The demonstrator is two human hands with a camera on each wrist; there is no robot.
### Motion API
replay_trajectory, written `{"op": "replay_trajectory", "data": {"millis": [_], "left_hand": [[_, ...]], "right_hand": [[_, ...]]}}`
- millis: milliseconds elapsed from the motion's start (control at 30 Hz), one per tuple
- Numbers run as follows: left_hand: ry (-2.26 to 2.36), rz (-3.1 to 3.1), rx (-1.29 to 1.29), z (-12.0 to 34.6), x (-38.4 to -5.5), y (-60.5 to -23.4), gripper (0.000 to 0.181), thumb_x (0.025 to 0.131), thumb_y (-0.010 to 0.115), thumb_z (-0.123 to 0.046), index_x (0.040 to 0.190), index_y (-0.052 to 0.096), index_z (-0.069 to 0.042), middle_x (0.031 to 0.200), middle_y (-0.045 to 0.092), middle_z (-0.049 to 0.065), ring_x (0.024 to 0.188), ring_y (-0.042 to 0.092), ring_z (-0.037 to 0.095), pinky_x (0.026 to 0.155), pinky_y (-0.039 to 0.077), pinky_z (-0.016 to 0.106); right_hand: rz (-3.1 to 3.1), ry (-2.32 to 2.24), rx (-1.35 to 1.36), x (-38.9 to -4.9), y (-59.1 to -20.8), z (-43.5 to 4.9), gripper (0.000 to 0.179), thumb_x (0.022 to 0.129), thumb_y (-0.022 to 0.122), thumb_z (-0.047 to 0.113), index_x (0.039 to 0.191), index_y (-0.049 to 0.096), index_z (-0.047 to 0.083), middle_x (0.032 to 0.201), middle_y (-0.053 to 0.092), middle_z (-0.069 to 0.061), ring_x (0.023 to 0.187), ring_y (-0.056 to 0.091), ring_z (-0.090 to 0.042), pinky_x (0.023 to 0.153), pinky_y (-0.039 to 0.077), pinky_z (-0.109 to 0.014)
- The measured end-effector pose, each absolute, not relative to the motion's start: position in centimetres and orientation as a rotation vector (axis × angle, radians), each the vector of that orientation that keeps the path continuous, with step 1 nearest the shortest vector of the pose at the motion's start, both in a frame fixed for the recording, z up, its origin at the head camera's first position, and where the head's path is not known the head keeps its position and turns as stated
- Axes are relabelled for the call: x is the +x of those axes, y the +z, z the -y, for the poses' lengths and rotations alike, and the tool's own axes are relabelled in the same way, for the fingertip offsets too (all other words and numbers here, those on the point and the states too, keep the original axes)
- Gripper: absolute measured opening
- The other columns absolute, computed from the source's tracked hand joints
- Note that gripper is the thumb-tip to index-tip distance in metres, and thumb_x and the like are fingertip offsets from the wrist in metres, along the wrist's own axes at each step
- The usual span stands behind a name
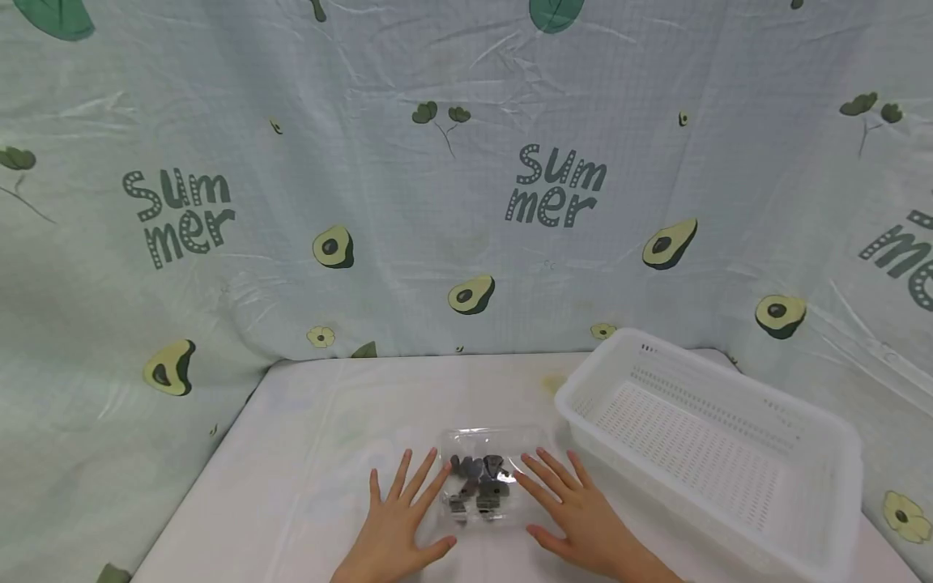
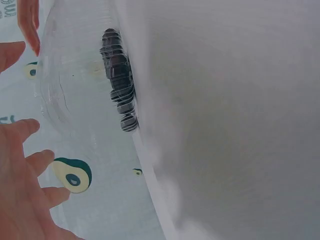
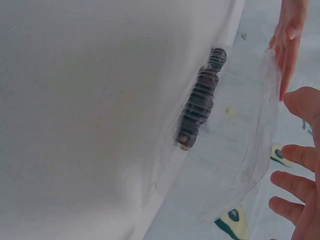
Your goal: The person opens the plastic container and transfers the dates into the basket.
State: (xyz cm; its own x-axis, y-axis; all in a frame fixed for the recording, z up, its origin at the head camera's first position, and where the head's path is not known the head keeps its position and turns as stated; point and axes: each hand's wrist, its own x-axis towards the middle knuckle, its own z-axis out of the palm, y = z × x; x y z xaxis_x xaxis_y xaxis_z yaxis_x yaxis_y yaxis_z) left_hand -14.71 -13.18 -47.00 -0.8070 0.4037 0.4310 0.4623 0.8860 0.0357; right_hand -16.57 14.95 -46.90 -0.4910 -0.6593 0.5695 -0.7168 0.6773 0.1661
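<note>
Item one: clear plastic container, lying on the white-covered table between the two hands. Contents: several dark pieces, clustered toward its 7 o'clock side.

Item two: left hand, at the container's 8 o'clock, back uppermost, fingers spread wide.

Item three: right hand, at the container's 4 o'clock, likewise spread. (Whether any fingertip touched the plastic, I could not tell.)

Item four: white perforated basket, at the container's 3 o'clock, visible from the head view alone.

Item five: hanging cloth, at 12 o'clock behind the table, printed with avocados and "summer".

Note on views: from above, the pieces lay as separate shapes; both wrist views gave them side-on, a low dark row at the container's bottom, crossed by pale lines.
</note>
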Motion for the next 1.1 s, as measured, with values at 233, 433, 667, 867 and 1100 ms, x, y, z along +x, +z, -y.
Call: {"op": "replay_trajectory", "data": {"millis": [233, 433, 667, 867, 1100], "left_hand": [[-0.254, 2.664, -0.675, 13.7, -14.4, -47.0, 0.084, 0.071, 0.060, -0.060, 0.142, 0.020, -0.035, 0.149, 0.021, -0.006, 0.136, -0.019, 0.007, 0.087, 0.022, 0.072], [-0.276, 2.650, -0.708, 14.2, -14.5, -47.2, 0.079, 0.072, 0.061, -0.057, 0.140, 0.028, -0.031, 0.148, 0.024, -0.006, 0.139, -0.009, 0.010, 0.087, 0.024, 0.070], [-0.471, 2.672, -0.735, 14.4, -14.6, -46.9, 0.075, 0.075, 0.064, -0.047, 0.140, 0.030, -0.030, 0.144, 0.033, -0.002, 0.131, 0.033, 0.030, 0.089, 0.027, 0.067], [-0.605, 2.624, -0.741, 14.4, -14.7, -46.7, 0.074, 0.074, 0.068, -0.035, 0.139, 0.034, -0.025, 0.141, 0.039, 0.004, 0.127, 0.038, 0.031, 0.087, 0.031, 0.066], [-0.974, 2.705, -0.478, 14.0, -15.1, -46.0, 0.051, 0.082, 0.063, -0.023, 0.129, 0.048, -0.008, 0.130, 0.049, 0.014, 0.115, 0.050, 0.034, 0.086, 0.042, 0.052]], "right_hand": [[2.263, 0.108, 1.083, -16.6, -46.8, -14.2, 0.068, 0.075, 0.065, 0.042, 0.135, 0.041, 0.018, 0.140, 0.039, -0.002, 0.128, 0.036, -0.026, 0.112, -0.003, -0.040], [2.252, 0.090, 1.110, -16.7, -46.9, -13.6, 0.063, 0.077, 0.063, 0.040, 0.133, 0.044, 0.017, 0.137, 0.044, -0.003, 0.125, 0.039, -0.026, 0.112, -0.005, -0.039], [2.230, 0.093, 1.138, -17.1, -47.2, -12.8, 0.058, 0.077, 0.063, 0.036, 0.129, 0.048, 0.016, 0.133, 0.048, -0.003, 0.124, 0.042, -0.024, 0.113, -0.001, -0.038], [2.218, 0.069, 1.157, -17.4, -47.1, -12.1, 0.055, 0.080, 0.061, 0.036, 0.129, 0.048, 0.016, 0.132, 0.049, -0.002, 0.124, 0.043, -0.022, 0.109, 0.013, -0.042], [2.235, 0.044, 1.183, -17.7, -46.9, -11.3, 0.054, 0.080, 0.061, 0.035, 0.128, 0.047, 0.015, 0.127, 0.052, 0.002, 0.121, 0.045, -0.019, 0.098, 0.028, -0.045]]}}
